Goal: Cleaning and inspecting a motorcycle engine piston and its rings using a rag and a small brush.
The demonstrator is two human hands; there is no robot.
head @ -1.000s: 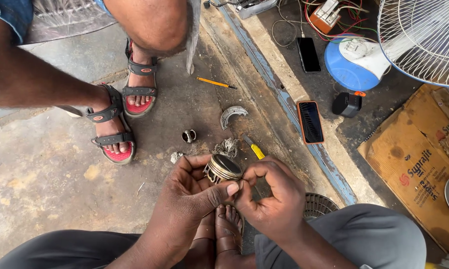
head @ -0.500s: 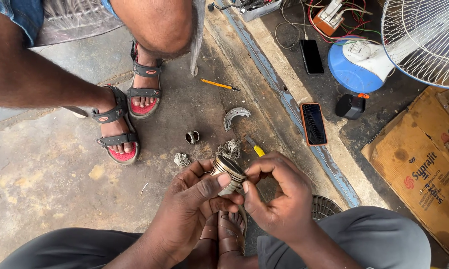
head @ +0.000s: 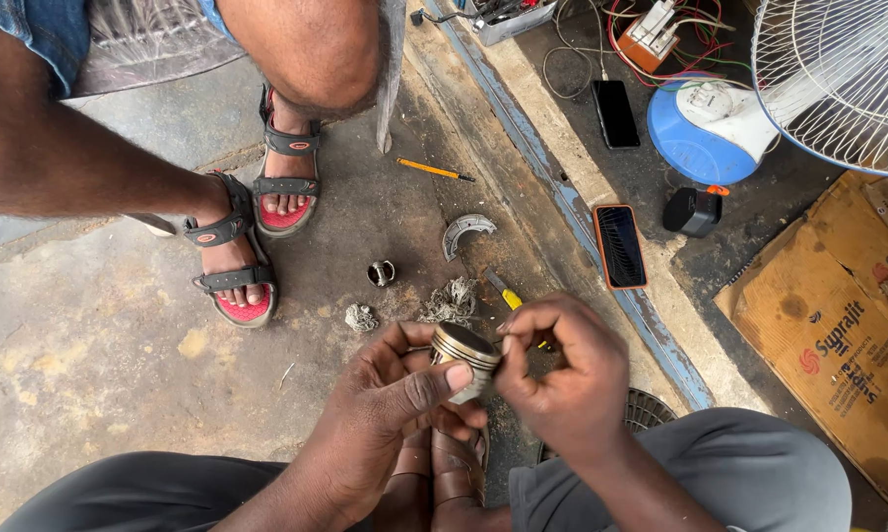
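Observation:
My left hand point(head: 390, 414) grips a small round metal piston point(head: 463, 353), thumb laid across its side. My right hand point(head: 562, 372) pinches the piston's right edge with its fingertips, all fingers curled against it. Both hands hover low over the concrete floor, above my own sandalled feet point(head: 444, 473). Just beyond the piston lie a wad of grey waste fibre point(head: 451, 299), a yellow-handled tool point(head: 504, 291), a small metal ring part point(head: 381, 272) and a curved metal shell piece point(head: 465, 232).
Another person sits opposite, feet in red-and-grey sandals point(head: 257, 236). A yellow pencil point(head: 434, 169) lies on the floor. Two phones point(head: 619, 246), a blue-based white fan point(head: 838, 79), a black box point(head: 692, 211), wiring and cardboard point(head: 838, 335) lie right of a blue-edged step.
My hands have shifted slightly right and up with the piston, and it has turned so its flat top faces up. The right fingers have moved onto its edge.

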